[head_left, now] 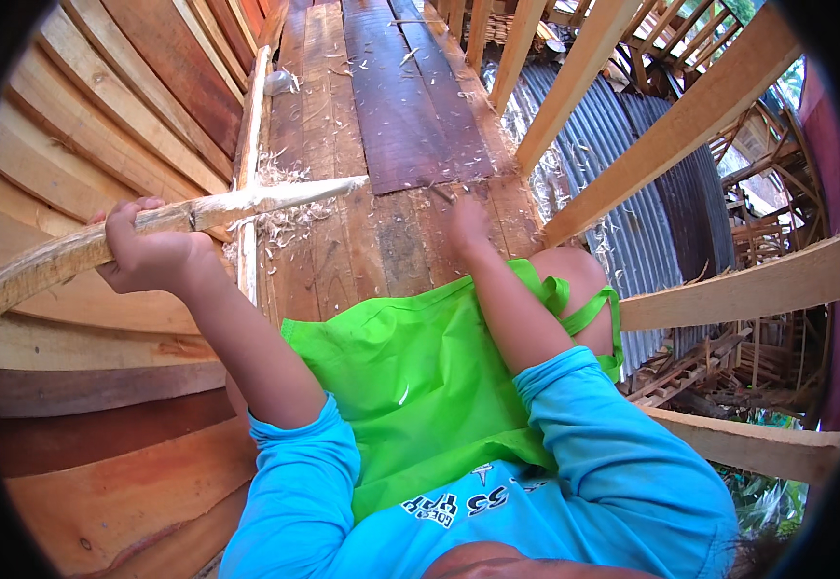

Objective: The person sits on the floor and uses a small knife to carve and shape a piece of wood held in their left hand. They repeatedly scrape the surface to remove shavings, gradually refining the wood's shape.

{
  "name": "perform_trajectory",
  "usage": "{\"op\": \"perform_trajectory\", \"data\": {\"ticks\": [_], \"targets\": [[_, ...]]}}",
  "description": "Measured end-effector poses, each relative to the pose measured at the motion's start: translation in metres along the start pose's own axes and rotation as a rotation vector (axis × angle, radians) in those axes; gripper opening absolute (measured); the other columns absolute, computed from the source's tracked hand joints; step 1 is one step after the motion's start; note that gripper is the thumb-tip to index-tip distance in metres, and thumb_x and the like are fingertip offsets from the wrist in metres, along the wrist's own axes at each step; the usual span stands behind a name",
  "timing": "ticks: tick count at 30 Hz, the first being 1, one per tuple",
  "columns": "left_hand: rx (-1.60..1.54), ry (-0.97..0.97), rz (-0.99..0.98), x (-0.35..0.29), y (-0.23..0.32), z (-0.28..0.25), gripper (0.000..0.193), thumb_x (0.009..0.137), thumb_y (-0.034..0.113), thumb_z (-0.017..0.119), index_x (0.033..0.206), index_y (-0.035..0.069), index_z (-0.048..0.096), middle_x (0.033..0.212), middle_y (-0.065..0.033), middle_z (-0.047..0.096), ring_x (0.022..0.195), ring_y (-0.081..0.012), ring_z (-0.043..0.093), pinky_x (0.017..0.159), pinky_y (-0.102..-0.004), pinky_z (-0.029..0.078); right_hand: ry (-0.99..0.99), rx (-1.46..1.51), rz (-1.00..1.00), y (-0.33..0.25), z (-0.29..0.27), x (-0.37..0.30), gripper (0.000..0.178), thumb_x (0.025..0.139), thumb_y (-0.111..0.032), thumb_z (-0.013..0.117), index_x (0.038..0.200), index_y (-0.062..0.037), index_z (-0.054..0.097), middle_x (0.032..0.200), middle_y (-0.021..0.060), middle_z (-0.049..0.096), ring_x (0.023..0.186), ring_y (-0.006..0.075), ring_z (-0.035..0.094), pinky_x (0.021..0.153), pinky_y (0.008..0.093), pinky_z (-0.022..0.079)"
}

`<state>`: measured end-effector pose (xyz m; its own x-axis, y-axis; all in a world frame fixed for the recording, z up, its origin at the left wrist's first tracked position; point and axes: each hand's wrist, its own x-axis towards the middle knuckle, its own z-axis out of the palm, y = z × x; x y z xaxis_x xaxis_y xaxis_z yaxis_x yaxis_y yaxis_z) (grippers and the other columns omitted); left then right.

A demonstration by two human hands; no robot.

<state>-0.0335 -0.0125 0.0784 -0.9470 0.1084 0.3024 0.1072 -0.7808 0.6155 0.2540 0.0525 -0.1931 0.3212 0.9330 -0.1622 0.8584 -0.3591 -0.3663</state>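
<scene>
A long piece of wood (63, 259) crosses the left side, bark-brown toward its near end and freshly pared to a pale, tapered tip over the floor. My left hand (154, 249) is wrapped around it, and the wood rests across a narrow upright-edged batten (247, 253). Low over the floorboards, past the pared tip, my right hand (470, 228) is closed. A small dark, thin end pokes out beyond its fingers; what it belongs to I cannot make out. A bright green apron (420, 372) covers my lap.
Curled shavings (289, 222) litter the plank floor (343, 270) and the dark board (420, 125) ahead. A plank wall (82, 145) stands at left. On the right are slanted wooden rails (671, 145), with corrugated metal sheets (622, 183) and stacked lumber (757, 357) beyond and below.
</scene>
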Motion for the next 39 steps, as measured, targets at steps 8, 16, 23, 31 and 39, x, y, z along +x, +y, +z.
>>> {"op": "perform_trajectory", "data": {"ticks": [8, 16, 23, 31, 39], "targets": [[-0.054, -0.026, -0.043, -0.002, -0.004, 0.001, 0.032, 0.062, -0.005, 0.056, 0.092, -0.004, 0.046, 0.074, -0.0114, 0.051, 0.055, -0.0194, 0.048, 0.052, -0.0307, 0.042, -0.064, -0.067, -0.216, 0.002, 0.015, -0.012, 0.018, 0.083, -0.015, 0.062, 0.092, -0.0011, 0.068, 0.091, 0.02, 0.068, 0.091, 0.039, 0.066, 0.078, 0.0467, 0.053], [-0.046, -0.016, -0.036, -0.002, 0.0, 0.002, 0.028, 0.061, -0.005, 0.056, 0.088, -0.003, 0.046, 0.075, -0.0115, 0.052, 0.054, -0.0187, 0.048, 0.051, -0.0309, 0.042, -0.018, -0.091, -0.224, -0.007, -0.001, -0.021, 0.013, 0.082, -0.009, 0.061, 0.086, -0.0005, 0.07, 0.089, 0.0198, 0.069, 0.084, 0.0379, 0.067, 0.073, 0.0439, 0.055], [-0.05, -0.03, -0.03, 0.001, -0.002, 0.0, 0.029, 0.062, -0.005, 0.056, 0.088, -0.003, 0.045, 0.073, -0.0109, 0.051, 0.052, -0.0189, 0.048, 0.051, -0.0307, 0.042, -0.377, -0.151, -0.473, -0.008, -0.003, -0.033, 0.018, 0.08, -0.016, 0.068, 0.089, -0.0011, 0.071, 0.093, 0.0213, 0.069, 0.086, 0.0365, 0.068, 0.076, 0.0437, 0.055], [-0.023, -0.056, -0.028, 0.007, 0.0, -0.005, 0.034, 0.063, -0.005, 0.055, 0.095, -0.002, 0.043, 0.07, -0.0105, 0.047, 0.054, -0.0217, 0.048, 0.05, -0.0319, 0.042, -0.118, -0.196, -0.098, 0.008, -0.016, 0.003, 0.022, 0.079, -0.019, 0.069, 0.096, -0.0037, 0.071, 0.103, 0.019, 0.068, 0.096, 0.0337, 0.067, 0.083, 0.0412, 0.054], [-0.033, -0.054, -0.052, 0.0, 0.0, -0.001, 0.036, 0.062, -0.005, 0.056, 0.096, -0.003, 0.042, 0.07, -0.0106, 0.048, 0.054, -0.0224, 0.048, 0.051, -0.0324, 0.043, -0.08, -0.231, -0.01, 0.018, 0.004, 0.001, 0.02, 0.079, -0.017, 0.068, 0.094, -0.0054, 0.072, 0.102, 0.0189, 0.069, 0.098, 0.0337, 0.067, 0.08, 0.0405, 0.055]]}}
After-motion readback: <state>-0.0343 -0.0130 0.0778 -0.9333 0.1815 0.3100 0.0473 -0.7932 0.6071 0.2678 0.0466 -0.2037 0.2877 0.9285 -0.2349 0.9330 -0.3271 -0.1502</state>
